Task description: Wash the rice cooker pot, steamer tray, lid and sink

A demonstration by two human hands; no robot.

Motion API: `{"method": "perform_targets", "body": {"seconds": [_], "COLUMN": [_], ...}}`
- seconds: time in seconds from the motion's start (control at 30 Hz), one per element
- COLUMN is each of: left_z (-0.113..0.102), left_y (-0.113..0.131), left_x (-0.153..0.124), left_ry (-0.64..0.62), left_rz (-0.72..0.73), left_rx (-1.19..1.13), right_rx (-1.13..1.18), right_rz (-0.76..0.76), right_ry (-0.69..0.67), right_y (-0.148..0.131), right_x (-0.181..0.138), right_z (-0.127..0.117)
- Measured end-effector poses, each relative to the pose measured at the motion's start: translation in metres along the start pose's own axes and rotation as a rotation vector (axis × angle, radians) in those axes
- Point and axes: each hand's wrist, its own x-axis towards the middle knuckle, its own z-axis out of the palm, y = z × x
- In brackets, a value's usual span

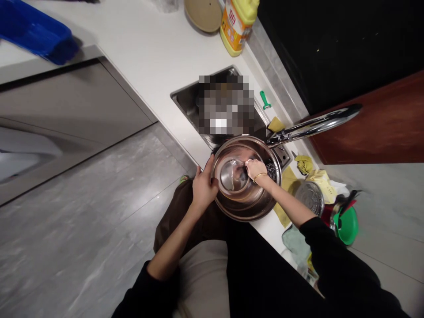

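Note:
A large steel basin [248, 207] sits at the near end of the sink, under the chrome tap [314, 125]. Inside it lies a smaller steel bowl [232, 176]. My left hand [203, 187] grips the basin's left rim, fingers curled over the edge. My right hand [255, 169], with a gold bangle at the wrist, is closed in a fist inside the basin, pressed at the small bowl's right edge on something dark that I cannot make out.
Sink [185, 99] set in a white counter [149, 48]. Yellow bottle [236, 24] and round tan lid [203, 13] at the far end. Green peeler [265, 100], yellow cloths [303, 164], steel lid [309, 197] and green bowl [347, 225] lie right of the basin. Blue tray [36, 33] far left.

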Motion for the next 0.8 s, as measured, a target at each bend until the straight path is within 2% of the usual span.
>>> {"method": "perform_targets", "body": {"seconds": [0.07, 0.2, 0.4, 0.57, 0.67, 0.8], "left_z": [0.0, -0.002, -0.001, -0.001, 0.0, -0.001], "left_y": [0.0, 0.0, 0.001, 0.002, 0.001, 0.001], "left_x": [0.001, 0.001, 0.002, 0.004, 0.003, 0.002], "left_ry": [-0.021, -0.046, -0.035, -0.063, -0.04, -0.038], "left_rz": [0.014, 0.019, -0.008, 0.021, -0.012, -0.019], "left_rx": [-0.01, -0.018, -0.012, -0.011, -0.003, -0.015], "right_rx": [-0.015, -0.001, 0.001, 0.016, 0.028, 0.018], "right_rz": [-0.048, -0.137, -0.084, -0.175, -0.132, -0.005], "right_ry": [0.019, 0.138, 0.042, 0.115, 0.112, -0.008], "right_y": [0.0, -0.005, 0.002, -0.006, -0.006, -0.001], "right_x": [0.0, 0.009, -0.003, 0.008, 0.007, -0.007], "right_z": [0.001, -0.003, 0.001, -0.006, -0.007, -0.001]}}
